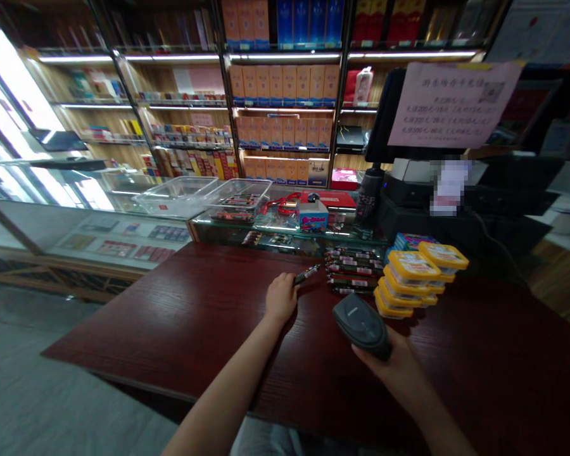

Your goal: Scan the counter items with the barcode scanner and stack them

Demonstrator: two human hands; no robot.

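Note:
In the head view, my left hand (282, 297) is closed round one end of a slim, dark-wrapped snack stick (308, 273), just above the dark red wooden counter (171, 316). My right hand (399, 354) grips a black handheld barcode scanner (361, 323), its head tilted toward the far left. Beyond the scanner lies a pile of similar wrapped sticks (354, 269), stacked in rows. Right of that pile stand stacked plastic tubs with yellow lids (411, 266). My left fingertips are partly hidden by the hand itself.
Behind the counter, a glass case (204, 231) carries clear plastic bins (240, 193) and a small blue-and-pink box (312, 215). A monitor (384, 114) with a pink paper sign (451, 104) stands at the right. Shelves of boxed goods (285, 85) line the back.

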